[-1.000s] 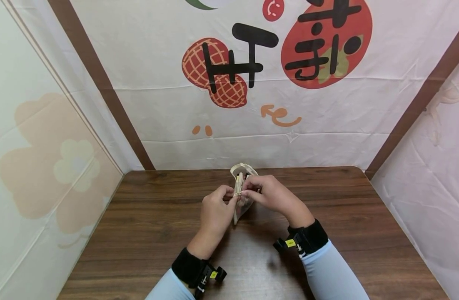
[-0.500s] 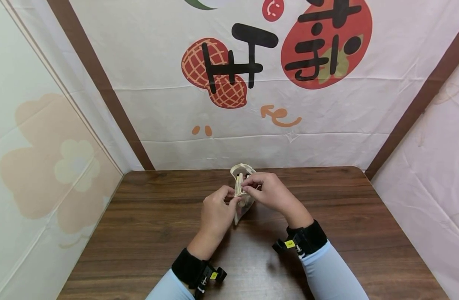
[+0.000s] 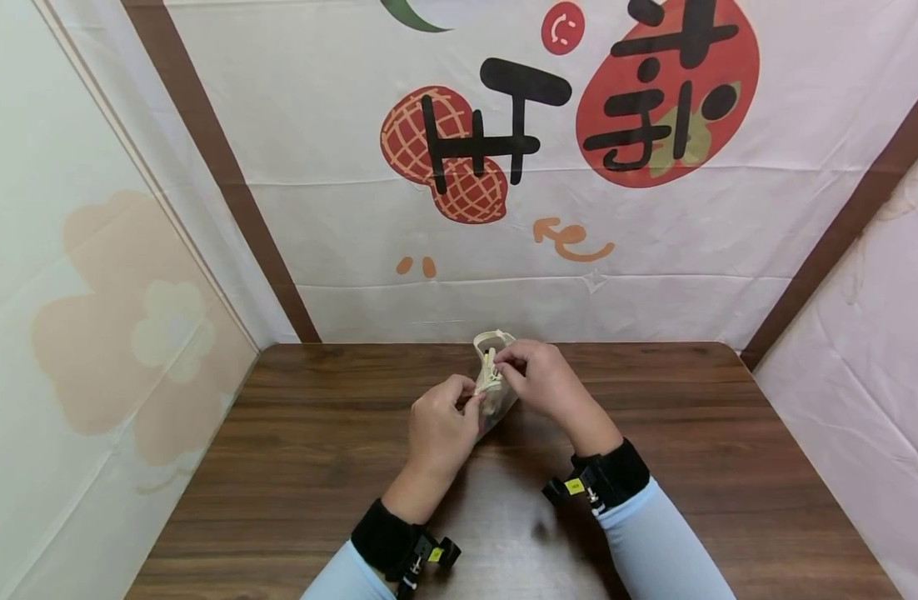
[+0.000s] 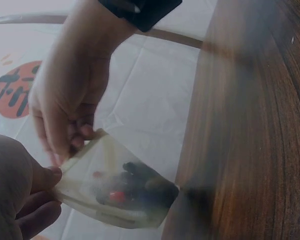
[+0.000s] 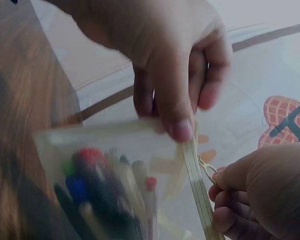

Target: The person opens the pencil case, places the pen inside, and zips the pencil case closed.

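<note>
A cream see-through mesh pencil pouch (image 3: pixel 496 407) stands at the table's far middle, its zipped edge up. My left hand (image 3: pixel 440 421) pinches the near end of that edge between thumb and fingers. Farther along, my right hand (image 3: pixel 552 387) pinches the looped zipper pull (image 5: pixel 208 170) beside the zipper (image 5: pixel 195 175). The far part of the pouch's mouth gapes, and pens (image 3: pixel 491 354) show there. Through the mesh in the right wrist view appear a red-tipped pen (image 5: pixel 151 192) and dark, blue and green items. In the left wrist view the contents are blurred.
The brown wood-grain table (image 3: pixel 339 442) extends on both sides of the pouch. A white printed cloth (image 3: pixel 339 208) hangs behind the table's far edge. Pale cloth walls (image 3: pixel 24 375) stand at left and right.
My right hand has moved away from my left hand, toward the far end of the zipper. The left hand keeps its pinch on the near end. The head view has shifted slightly.
</note>
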Action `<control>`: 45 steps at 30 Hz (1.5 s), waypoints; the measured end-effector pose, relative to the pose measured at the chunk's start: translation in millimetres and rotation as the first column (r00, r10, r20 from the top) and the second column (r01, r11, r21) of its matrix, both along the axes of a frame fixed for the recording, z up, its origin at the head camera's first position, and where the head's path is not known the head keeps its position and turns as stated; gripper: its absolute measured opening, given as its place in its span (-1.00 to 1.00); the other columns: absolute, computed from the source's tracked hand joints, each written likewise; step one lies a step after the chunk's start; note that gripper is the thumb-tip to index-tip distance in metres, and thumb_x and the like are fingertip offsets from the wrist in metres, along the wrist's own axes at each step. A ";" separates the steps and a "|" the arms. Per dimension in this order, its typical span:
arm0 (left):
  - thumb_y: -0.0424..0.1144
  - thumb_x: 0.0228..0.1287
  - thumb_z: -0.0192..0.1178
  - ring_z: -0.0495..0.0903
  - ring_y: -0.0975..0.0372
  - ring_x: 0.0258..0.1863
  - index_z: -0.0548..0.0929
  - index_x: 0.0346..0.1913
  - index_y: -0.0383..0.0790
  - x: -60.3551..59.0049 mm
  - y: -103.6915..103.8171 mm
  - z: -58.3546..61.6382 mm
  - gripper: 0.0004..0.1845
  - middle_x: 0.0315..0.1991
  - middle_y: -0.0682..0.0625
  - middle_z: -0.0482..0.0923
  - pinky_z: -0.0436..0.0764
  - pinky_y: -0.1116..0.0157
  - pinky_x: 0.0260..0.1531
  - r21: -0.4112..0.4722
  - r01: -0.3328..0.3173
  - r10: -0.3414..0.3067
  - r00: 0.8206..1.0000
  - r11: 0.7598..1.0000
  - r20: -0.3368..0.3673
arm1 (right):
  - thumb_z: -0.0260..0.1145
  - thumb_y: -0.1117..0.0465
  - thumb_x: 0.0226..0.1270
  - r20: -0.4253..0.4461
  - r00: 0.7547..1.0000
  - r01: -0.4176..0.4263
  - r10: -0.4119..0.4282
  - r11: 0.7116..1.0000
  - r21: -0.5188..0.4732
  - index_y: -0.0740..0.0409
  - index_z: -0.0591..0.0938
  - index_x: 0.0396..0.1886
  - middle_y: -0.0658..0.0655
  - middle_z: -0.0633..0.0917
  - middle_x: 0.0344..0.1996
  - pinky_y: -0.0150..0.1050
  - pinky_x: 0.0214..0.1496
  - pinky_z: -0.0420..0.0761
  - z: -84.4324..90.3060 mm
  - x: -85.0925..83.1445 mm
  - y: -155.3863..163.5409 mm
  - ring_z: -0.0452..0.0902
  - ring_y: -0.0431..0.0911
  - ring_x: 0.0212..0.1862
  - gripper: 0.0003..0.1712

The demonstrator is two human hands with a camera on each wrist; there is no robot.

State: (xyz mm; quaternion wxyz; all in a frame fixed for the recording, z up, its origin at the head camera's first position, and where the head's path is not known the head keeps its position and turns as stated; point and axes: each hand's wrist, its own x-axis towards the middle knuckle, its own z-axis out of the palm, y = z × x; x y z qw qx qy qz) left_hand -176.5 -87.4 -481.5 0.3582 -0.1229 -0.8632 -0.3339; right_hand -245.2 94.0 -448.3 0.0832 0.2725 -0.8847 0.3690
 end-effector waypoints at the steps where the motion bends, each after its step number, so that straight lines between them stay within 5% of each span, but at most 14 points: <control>1: -0.34 0.16 0.57 0.74 0.26 -0.48 0.73 -0.28 -0.20 0.5 0.0 0.7 -0.82 -0.43 0.00 0.79 0.68 0.31 -0.49 -0.005 0.002 -0.002 1.000 1.000 -0.008 | 0.38 0.23 0.51 0.000 1.000 0.005 -0.005 1.000 0.009 0.12 0.82 -0.08 0.00 0.76 -0.22 -0.27 -0.22 0.65 0.2 -1.7 0.2 0.62 -0.24 -0.28 -0.86; 10: -0.38 0.11 0.58 0.73 0.25 -0.48 0.72 -0.29 -0.18 3.2 0.5 4.4 -0.80 -0.43 0.01 0.78 0.69 0.29 -0.47 -0.043 0.027 -0.029 0.999 0.999 -0.029 | 0.36 0.26 0.52 -0.023 0.999 0.026 -0.024 0.996 0.086 0.18 0.80 -0.07 0.08 0.77 -0.16 -0.22 -0.18 0.69 -7.5 -25.9 4.6 0.69 -0.13 -0.20 -0.86; 22: -0.41 0.09 0.53 0.71 0.37 -0.46 0.71 -0.31 -0.12 10.7 5.4 9.9 -0.80 -0.41 0.09 0.77 0.67 0.45 -0.43 -0.108 0.170 -0.157 0.981 0.979 0.117 | 0.31 0.26 0.56 -0.084 0.986 0.158 -0.147 0.975 0.154 0.17 0.75 -0.06 0.17 0.75 -0.09 -0.03 -0.01 0.72 -18.6 -64.7 13.4 0.72 0.05 -0.04 -0.87; 25: -0.40 0.12 0.51 0.70 0.38 -0.45 0.69 -0.31 -0.10 13.8 7.9 13.7 -0.80 -0.39 0.10 0.77 0.65 0.46 -0.43 -0.139 0.223 -0.193 0.960 0.965 0.201 | 0.28 0.28 0.57 -0.079 0.982 0.185 -0.174 0.969 0.163 0.17 0.73 -0.03 0.19 0.75 -0.05 0.00 0.06 0.72 -16.7 -73.6 14.9 0.71 0.08 0.01 -0.86; 31: -0.39 0.16 0.48 0.67 0.43 -0.42 0.67 -0.30 -0.04 15.8 10.6 14.2 -0.80 -0.37 0.13 0.77 0.61 0.49 -0.40 -0.120 0.339 -0.272 0.884 0.933 0.381 | 0.27 0.32 0.56 -0.160 0.974 0.190 -0.162 0.966 0.178 0.19 0.71 -0.06 0.21 0.71 -0.08 0.01 0.05 0.70 -14.9 -89.8 16.2 0.67 0.10 0.00 -0.89; 37: -0.39 0.21 0.42 0.65 0.43 -0.42 0.68 -0.30 -0.06 16.6 10.5 13.0 -0.84 -0.38 0.13 0.75 0.59 0.50 -0.39 -0.067 0.437 -0.362 0.814 0.897 0.455 | 0.27 0.32 0.56 -0.170 0.971 0.200 -0.170 0.964 0.177 0.17 0.70 -0.09 0.19 0.70 -0.09 0.02 0.04 0.67 -20.0 -102.8 17.1 0.66 0.10 -0.02 -0.90; 45: -0.42 0.17 0.43 0.55 0.47 -0.46 0.63 -0.34 -0.03 16.2 10.3 15.0 -0.79 -0.44 0.19 0.67 0.54 0.49 -0.43 -0.130 0.470 -0.361 0.802 0.873 0.477 | 0.29 0.28 0.56 -0.078 0.974 0.222 -0.212 0.963 0.151 0.13 0.73 -0.12 0.16 0.75 -0.10 0.00 0.04 0.69 -25.1 -114.7 9.2 0.70 0.07 -0.02 -0.90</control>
